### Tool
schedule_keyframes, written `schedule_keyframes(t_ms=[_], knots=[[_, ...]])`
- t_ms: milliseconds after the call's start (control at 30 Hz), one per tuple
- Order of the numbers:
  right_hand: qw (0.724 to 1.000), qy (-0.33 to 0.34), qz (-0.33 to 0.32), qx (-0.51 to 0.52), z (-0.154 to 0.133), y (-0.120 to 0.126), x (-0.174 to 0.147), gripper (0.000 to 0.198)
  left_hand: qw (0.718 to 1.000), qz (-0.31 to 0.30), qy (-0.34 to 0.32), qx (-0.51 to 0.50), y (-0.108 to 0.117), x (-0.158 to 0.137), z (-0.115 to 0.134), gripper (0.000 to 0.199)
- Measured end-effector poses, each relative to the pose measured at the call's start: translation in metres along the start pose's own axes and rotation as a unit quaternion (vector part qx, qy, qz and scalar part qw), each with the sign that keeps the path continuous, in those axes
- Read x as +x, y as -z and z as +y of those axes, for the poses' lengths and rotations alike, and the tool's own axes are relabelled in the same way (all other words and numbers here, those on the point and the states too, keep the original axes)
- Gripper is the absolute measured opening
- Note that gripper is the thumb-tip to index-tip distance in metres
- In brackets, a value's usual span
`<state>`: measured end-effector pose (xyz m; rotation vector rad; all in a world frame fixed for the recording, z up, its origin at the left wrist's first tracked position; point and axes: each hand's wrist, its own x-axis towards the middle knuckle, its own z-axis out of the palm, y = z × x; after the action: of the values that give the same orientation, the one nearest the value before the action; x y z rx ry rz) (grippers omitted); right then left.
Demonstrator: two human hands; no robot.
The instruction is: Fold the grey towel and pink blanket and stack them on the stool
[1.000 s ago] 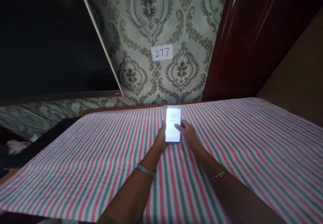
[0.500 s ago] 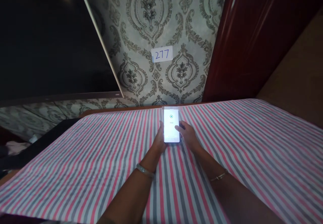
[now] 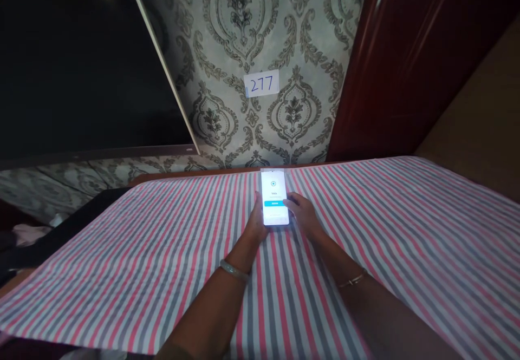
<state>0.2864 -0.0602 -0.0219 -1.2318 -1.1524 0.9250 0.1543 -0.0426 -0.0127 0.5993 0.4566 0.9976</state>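
A lit smartphone [image 3: 274, 214] stands out bright near the far edge of the striped cloth. Its white screen shows a round logo, a short word and a blue bar. My left hand [image 3: 257, 220] grips the phone along its left side, with a pale bangle on that wrist. On the other side my right hand [image 3: 304, 213] holds the right edge, its thumb lying over the screen by the right end of the blue bar. The fingers behind the phone are hidden.
A pink, grey and white striped cloth [image 3: 162, 252] covers the table. Behind it, patterned wallpaper bears a paper card [image 3: 261, 84] reading 277. A large dark television [image 3: 89, 67] hangs at the left; a dark red glossy panel [image 3: 382, 78] rises at the right.
The phone's screen now shows a blue bar below the logo where it was plain white. The phone's top has tilted slightly left; both hands keep their hold.
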Motion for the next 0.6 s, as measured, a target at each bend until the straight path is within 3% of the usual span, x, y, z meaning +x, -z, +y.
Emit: schedule_keyframes(t_ms=[600], knots=[[0.991,0.036,0.047,-0.120,0.0076,-0.0036,0.0013,0.033,0.998,0.015,-0.043,0.053,0.0018,0.0046,-0.0083,0.066]])
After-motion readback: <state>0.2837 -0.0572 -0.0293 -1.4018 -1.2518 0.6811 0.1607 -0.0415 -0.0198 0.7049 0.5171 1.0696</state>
